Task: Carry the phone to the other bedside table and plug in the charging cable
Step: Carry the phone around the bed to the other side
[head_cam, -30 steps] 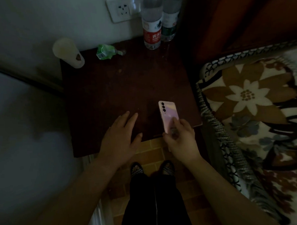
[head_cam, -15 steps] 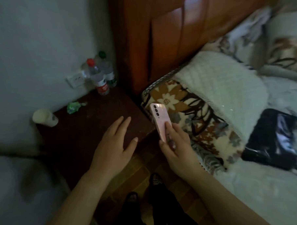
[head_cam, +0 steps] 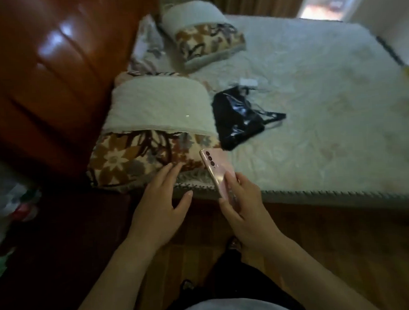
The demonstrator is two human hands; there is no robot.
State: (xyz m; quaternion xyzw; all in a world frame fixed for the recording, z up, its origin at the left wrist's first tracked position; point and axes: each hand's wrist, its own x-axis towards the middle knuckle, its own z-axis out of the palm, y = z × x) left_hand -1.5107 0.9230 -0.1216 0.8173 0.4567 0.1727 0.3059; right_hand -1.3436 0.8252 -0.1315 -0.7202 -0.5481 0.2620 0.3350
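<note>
My right hand (head_cam: 244,210) grips the lower end of a pink phone (head_cam: 217,169), which is held back side up with its camera lenses at the top, over the near edge of the bed (head_cam: 317,194). My left hand (head_cam: 160,203) hovers beside it with the fingers spread and nothing in it. The dark bedside table (head_cam: 68,233) lies low at the left, partly in shadow. A small white object with a thin cable (head_cam: 249,83) lies on the bed past the black bag; I cannot tell whether it is the charger.
A glossy wooden headboard (head_cam: 54,74) rises at the left. Two flowered pillows (head_cam: 150,124) lie on the white bedspread, with a black bag (head_cam: 237,120) between them and the middle. Bottles and bags (head_cam: 11,203) sit blurred at the far left. Wooden floor runs below.
The phone was lifted off the bedside table in my right hand. The view has swung right from the table to the bed, with both hands travelling along.
</note>
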